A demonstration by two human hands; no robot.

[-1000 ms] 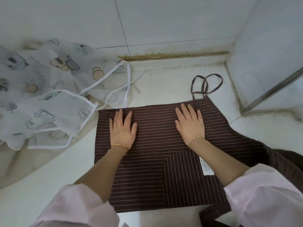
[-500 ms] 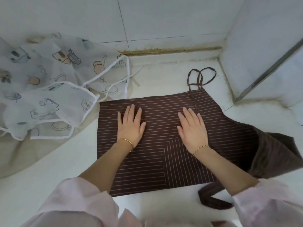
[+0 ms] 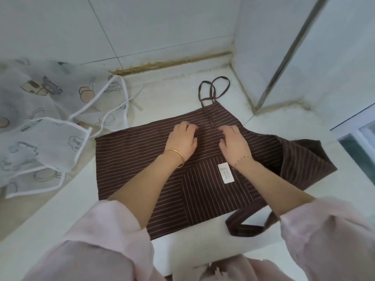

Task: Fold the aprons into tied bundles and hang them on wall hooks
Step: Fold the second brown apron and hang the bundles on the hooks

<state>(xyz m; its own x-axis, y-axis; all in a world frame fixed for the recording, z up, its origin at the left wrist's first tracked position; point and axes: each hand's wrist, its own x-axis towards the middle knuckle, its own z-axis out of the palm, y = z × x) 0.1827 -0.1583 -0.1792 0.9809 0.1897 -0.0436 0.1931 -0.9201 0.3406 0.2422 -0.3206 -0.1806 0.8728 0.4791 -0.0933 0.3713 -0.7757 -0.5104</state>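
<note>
— Found the task's cloth where?
— Saw the dark brown cloth apron with thin pale stripes (image 3: pixel 138 159) spread mostly flat on the white counter (image 3: pixel 172 92), near the corner of the white tiled wall (image 3: pixel 152 27). Noted its right end rumpled and turned up on itself.
— And the hands?
— Found both resting on its upper middle, close together yet apart. Saw the left hand (image 3: pixel 181 141) with fingers curled under, tips down on the cloth; likewise the right hand (image 3: pixel 234 141). Could not tell pinching from mere pressing.
— Anything between them?
— Spotted the thin brown tie cord (image 3: pixel 212 94) running up between the hands and looping on the counter past the far edge. Saw a small white rectangular label (image 3: pixel 225 173) lying on the stripes just beside the right wrist, and a wide brown striped strap loop (image 3: pixel 245 230) off the near right corner.
— On the arms?
— Noticed a plain gold bangle (image 3: pixel 178 154) on the left wrist, a fine gold chain bracelet (image 3: pixel 243 158) on the right, pale pink sleeves (image 3: pixel 105 230) ending near the elbows.
— Farther out?
— Saw a sheer white apron printed with cartoon drawings and edged in white (image 3: pixel 50 138) heaped at the left, its near corner just beside the brown one. Made out a grey metal bar (image 3: pixel 288 53) slanting at the far right.
</note>
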